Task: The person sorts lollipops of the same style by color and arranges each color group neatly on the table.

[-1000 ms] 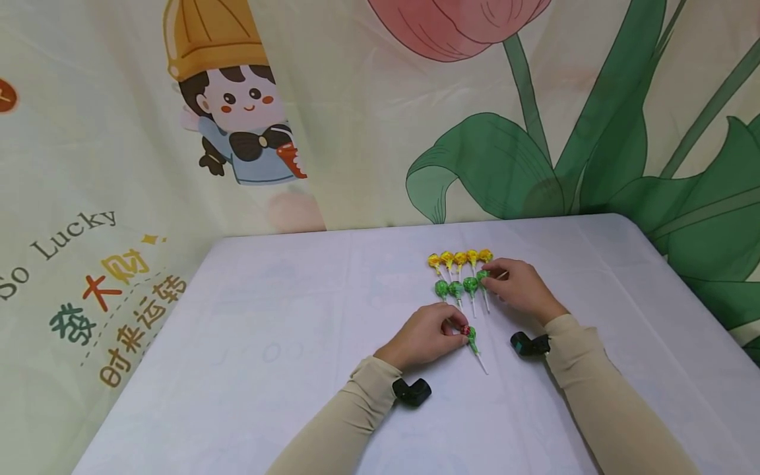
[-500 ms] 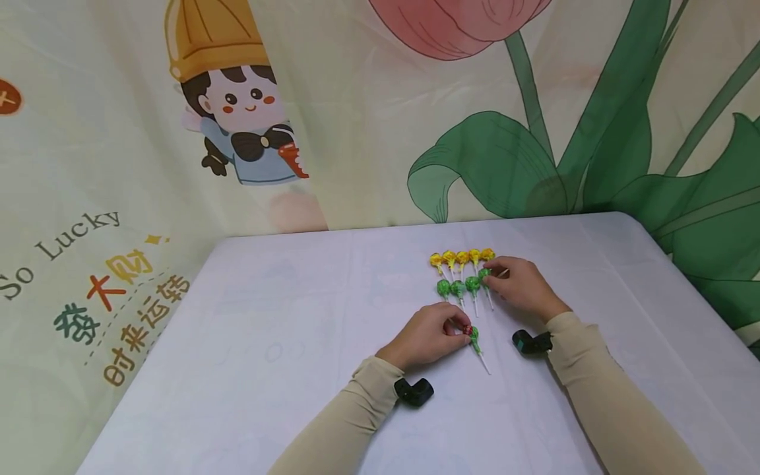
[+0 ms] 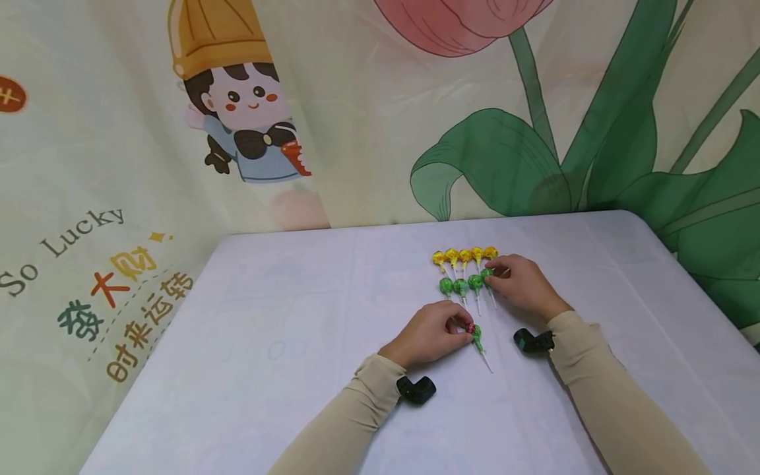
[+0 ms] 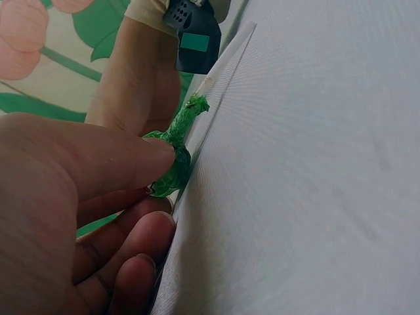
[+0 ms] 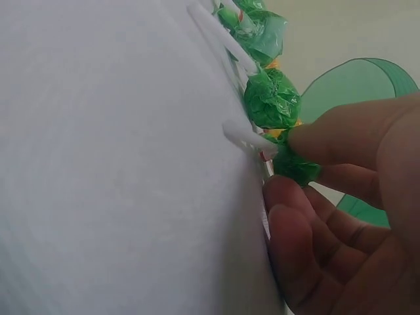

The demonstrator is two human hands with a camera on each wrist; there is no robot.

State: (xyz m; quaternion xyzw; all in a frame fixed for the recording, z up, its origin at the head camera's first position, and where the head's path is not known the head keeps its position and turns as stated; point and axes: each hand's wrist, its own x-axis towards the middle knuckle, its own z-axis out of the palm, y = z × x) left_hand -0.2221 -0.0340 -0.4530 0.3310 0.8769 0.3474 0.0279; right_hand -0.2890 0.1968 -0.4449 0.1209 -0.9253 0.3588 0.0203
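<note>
My left hand (image 3: 426, 335) pinches a green-wrapped lollipop (image 3: 477, 338) by its head, close to the table. The white stick slants toward the front right, and a red patch shows on the wrapper by the fingertips. In the left wrist view, the thumb lies across the green wrapper (image 4: 176, 172). Farther back, my right hand (image 3: 524, 285) has thumb and finger on the head of the rightmost green lollipop (image 5: 296, 165) in a row. Beside it in that row lie other green lollipops (image 3: 475, 282), sticks toward the front. The right fingers partly cover the pinched head.
Behind the green row, several yellow lollipops (image 3: 465, 256) lie side by side, their sticks pointing toward the green heads. A white cloth covers the table (image 3: 285, 369). A printed curtain (image 3: 356, 132) hangs along the back edge. Black cameras (image 3: 417, 390) sit at both wrists.
The head view has shifted slightly, moving the scene a little right and up. Both hands keep their places on the same lollipops.
</note>
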